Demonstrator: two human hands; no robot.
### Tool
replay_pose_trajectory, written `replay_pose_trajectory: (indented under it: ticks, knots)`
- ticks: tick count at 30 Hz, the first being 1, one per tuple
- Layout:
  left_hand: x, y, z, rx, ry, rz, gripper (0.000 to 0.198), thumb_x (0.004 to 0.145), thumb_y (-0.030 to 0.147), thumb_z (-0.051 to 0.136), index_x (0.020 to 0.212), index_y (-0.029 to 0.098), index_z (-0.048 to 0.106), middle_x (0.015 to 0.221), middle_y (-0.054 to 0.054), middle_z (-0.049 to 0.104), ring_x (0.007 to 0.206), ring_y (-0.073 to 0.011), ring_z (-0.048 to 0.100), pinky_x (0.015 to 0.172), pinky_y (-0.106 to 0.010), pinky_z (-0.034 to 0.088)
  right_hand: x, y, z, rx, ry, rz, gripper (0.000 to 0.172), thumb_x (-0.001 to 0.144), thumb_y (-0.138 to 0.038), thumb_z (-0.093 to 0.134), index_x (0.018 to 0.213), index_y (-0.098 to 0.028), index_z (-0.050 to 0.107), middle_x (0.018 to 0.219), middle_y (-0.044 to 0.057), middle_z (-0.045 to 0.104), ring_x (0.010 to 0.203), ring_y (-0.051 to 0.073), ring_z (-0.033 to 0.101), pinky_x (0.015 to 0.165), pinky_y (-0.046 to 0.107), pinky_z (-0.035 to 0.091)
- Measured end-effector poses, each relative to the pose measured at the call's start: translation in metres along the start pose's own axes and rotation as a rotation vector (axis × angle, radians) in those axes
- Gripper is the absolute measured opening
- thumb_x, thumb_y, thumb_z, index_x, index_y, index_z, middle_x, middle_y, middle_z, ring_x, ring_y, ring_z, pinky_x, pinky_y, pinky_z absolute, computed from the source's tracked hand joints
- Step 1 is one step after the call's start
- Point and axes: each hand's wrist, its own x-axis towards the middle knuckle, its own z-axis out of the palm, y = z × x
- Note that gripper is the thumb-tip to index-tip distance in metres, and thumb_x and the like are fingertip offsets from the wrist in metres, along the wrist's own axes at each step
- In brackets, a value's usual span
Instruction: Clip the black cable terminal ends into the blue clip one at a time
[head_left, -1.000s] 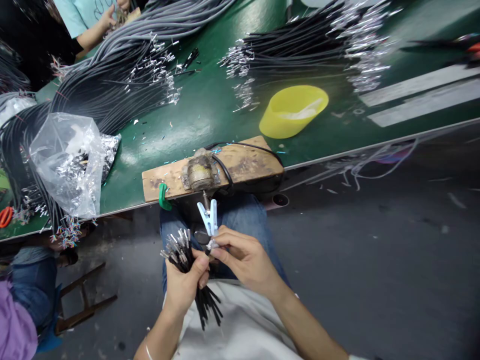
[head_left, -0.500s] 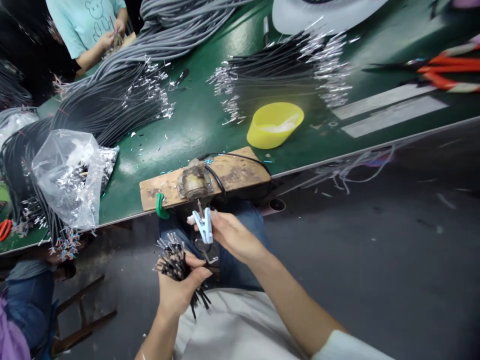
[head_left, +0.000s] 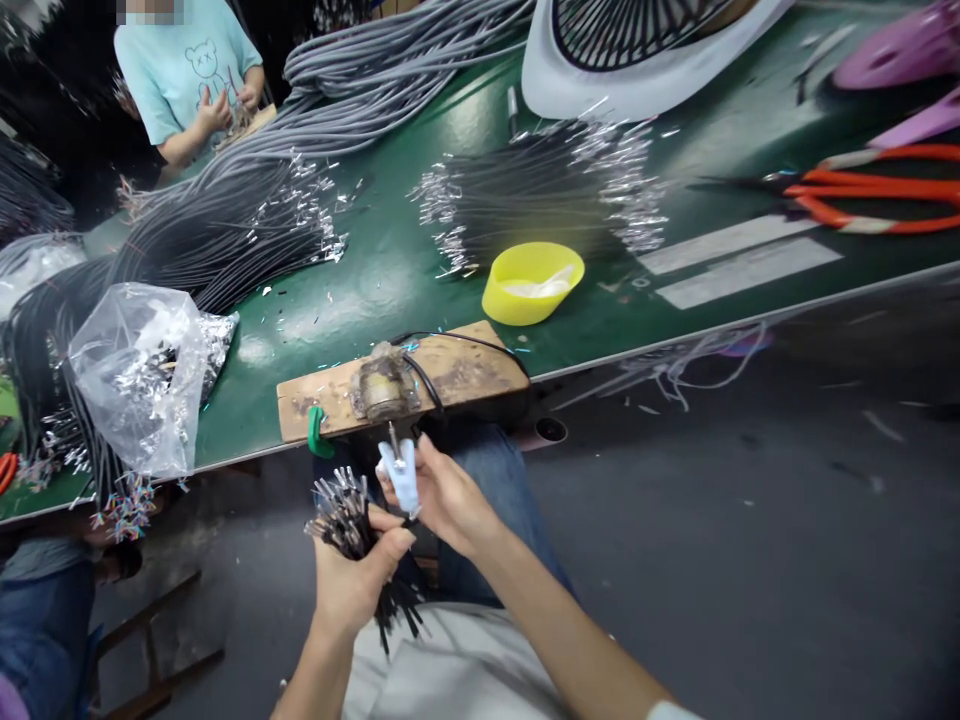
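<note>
My left hand (head_left: 349,580) is closed around a bundle of black cables (head_left: 341,515) with bare silvery ends, which fan out above the fist. Its thumb and forefinger come together just below a light blue clothespin (head_left: 403,478). That clip sits on the shaft of a small, grimy motor (head_left: 385,385). My right hand (head_left: 454,505) is curled about the clothespin, thumb on the right and fingertips partly hidden behind it. A small dark tip shows between the clip's lower end and my left thumb; what it belongs to is hard to make out.
The motor is mounted on a wooden board (head_left: 472,360) at the edge of the green table (head_left: 360,285), beside a green clamp (head_left: 316,432). Around it are a yellow cup (head_left: 517,310), cable bundles (head_left: 532,190), a plastic bag (head_left: 135,400) and orange-handled pliers (head_left: 870,190). A co-worker (head_left: 187,80) sits opposite.
The clothespin now looks narrower and blurred, with its lower end closer to my left thumb. My right hand has moved slightly down and left. The view has shifted, showing more of the fan.
</note>
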Motion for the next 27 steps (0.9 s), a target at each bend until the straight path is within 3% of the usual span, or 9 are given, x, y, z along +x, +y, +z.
replay_pose_trajectory:
  ticks: [4,8,11,15,18,21,24,27]
  knots:
    - [-0.006,0.001,-0.005,-0.057,-0.036,-0.038,0.024,0.063,0.035,0.073,0.062,0.012,0.066,0.058,-0.001,0.054,0.052,-0.0094,0.048,0.051,-0.024,0.040,-0.005,0.007,-0.014,0.049,0.065,0.008,0.046,0.056,-0.062,0.068,0.059,-0.017,0.064,0.048,-0.003,0.051,0.046,0.009,0.043,0.051,0.023,0.038]
    - [-0.014,-0.004,-0.010,-0.088,-0.059,-0.128,0.022,0.062,0.031,0.075,0.067,0.012,0.067,0.061,-0.002,0.057,0.053,-0.0093,0.050,0.051,-0.023,0.041,-0.020,0.014,-0.029,-0.139,0.122,-0.113,0.041,0.060,-0.056,0.069,0.058,-0.015,0.060,0.050,-0.004,0.044,0.048,0.008,0.037,0.048,0.021,0.032]
    - [-0.019,-0.012,-0.013,-0.113,-0.038,-0.217,0.030,0.066,0.037,0.071,0.082,0.013,0.065,0.055,0.002,0.052,0.041,-0.0041,0.040,0.040,-0.020,0.033,-0.032,0.016,-0.034,-0.423,0.161,-0.293,0.034,0.070,-0.046,0.065,0.058,-0.016,0.056,0.057,-0.002,0.047,0.054,0.010,0.041,0.050,0.023,0.034]
    - [-0.023,-0.023,-0.013,-0.124,-0.021,-0.288,0.047,0.066,0.045,0.068,0.099,0.013,0.061,0.056,0.001,0.055,0.034,-0.0022,0.035,0.035,-0.019,0.027,-0.041,0.017,-0.024,-0.812,0.212,-0.653,0.021,0.080,-0.026,0.057,0.061,-0.018,0.055,0.060,-0.001,0.050,0.058,0.012,0.046,0.054,0.024,0.037]
    - [-0.026,-0.025,-0.013,-0.112,-0.066,-0.312,0.046,0.065,0.047,0.068,0.094,0.011,0.063,0.055,0.000,0.057,0.032,-0.0024,0.035,0.033,-0.019,0.026,-0.042,0.014,-0.012,-1.035,0.092,-0.730,0.007,0.080,-0.020,0.057,0.074,-0.018,0.061,0.068,0.001,0.056,0.064,0.013,0.051,0.058,0.024,0.041]
    - [-0.028,-0.020,-0.014,-0.092,-0.135,-0.309,0.034,0.065,0.044,0.069,0.076,0.012,0.065,0.046,0.001,0.053,0.031,-0.0039,0.035,0.033,-0.020,0.027,-0.039,0.012,-0.007,-1.128,-0.026,-0.734,0.011,0.080,-0.023,0.057,0.089,-0.019,0.063,0.079,0.004,0.060,0.076,0.016,0.054,0.065,0.027,0.044]
    - [-0.028,-0.013,-0.013,-0.079,-0.178,-0.290,0.031,0.069,0.042,0.067,0.060,0.012,0.063,0.041,0.002,0.048,0.035,-0.0065,0.040,0.038,-0.022,0.033,-0.039,0.011,-0.009,-1.162,-0.073,-0.733,0.012,0.082,-0.021,0.054,0.072,-0.019,0.060,0.071,0.003,0.058,0.071,0.016,0.052,0.064,0.027,0.044]
    - [-0.027,-0.012,-0.011,-0.093,-0.176,-0.277,0.028,0.071,0.042,0.065,0.071,0.014,0.063,0.043,0.003,0.048,0.038,-0.0067,0.040,0.041,-0.022,0.034,-0.043,0.013,-0.008,-1.180,-0.066,-0.763,0.016,0.081,-0.015,0.053,0.066,-0.018,0.056,0.064,0.002,0.054,0.066,0.015,0.049,0.061,0.027,0.043]
